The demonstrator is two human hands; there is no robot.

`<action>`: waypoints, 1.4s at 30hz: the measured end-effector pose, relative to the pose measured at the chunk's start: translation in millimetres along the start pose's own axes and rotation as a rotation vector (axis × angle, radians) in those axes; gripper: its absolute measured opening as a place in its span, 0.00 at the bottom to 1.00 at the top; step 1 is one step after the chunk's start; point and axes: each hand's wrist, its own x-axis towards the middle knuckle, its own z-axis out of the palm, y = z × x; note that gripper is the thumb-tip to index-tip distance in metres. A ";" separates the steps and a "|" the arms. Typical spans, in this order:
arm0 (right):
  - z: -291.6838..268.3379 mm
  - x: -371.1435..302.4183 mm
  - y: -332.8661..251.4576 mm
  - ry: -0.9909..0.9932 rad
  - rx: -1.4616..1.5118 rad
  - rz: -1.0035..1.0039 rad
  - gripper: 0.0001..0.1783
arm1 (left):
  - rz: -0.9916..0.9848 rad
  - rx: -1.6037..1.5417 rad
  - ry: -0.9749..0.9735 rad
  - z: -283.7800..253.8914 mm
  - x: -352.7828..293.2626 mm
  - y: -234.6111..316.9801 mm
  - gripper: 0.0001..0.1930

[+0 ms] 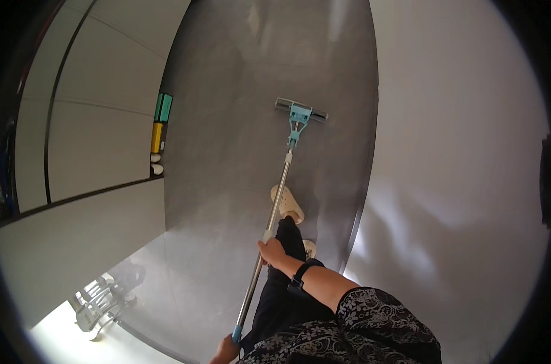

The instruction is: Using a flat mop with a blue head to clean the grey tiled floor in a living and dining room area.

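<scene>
A sponge mop point(300, 114) with a light-blue head and a long metal pole stretches away from me, its wide head resting on the grey floor. My right hand point(272, 252) is wrapped round the middle of the pole, just below a pale collar. At the pole's near end, by a blue grip, my left hand point(226, 350) is closed on the handle, partly cut off by the lower edge of the picture. The pole passes over my cream clog point(287, 205); the other clog point(310, 249) shows behind my leg.
A tall pale cabinet point(106, 109) stands on the left. Green boxes point(163, 108), a yellow box point(156, 137) and white shoes point(156, 169) sit at its base. A white wall point(451, 121) runs along the right. A white metal frame point(96, 306) stands at lower left.
</scene>
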 end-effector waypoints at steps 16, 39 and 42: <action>-217.7 187.4 -216.4 0.387 0.059 -0.045 0.17 | 0.369 -0.028 -0.131 -161.9 156.8 306.6 0.20; -518.6 255.7 -320.9 0.444 -0.103 -0.145 0.17 | 0.179 -0.285 -0.380 -133.2 189.6 612.4 0.13; -593.6 284.6 -396.2 0.495 -0.133 -0.132 0.17 | 0.160 -0.522 -0.486 -147.5 212.9 714.0 0.09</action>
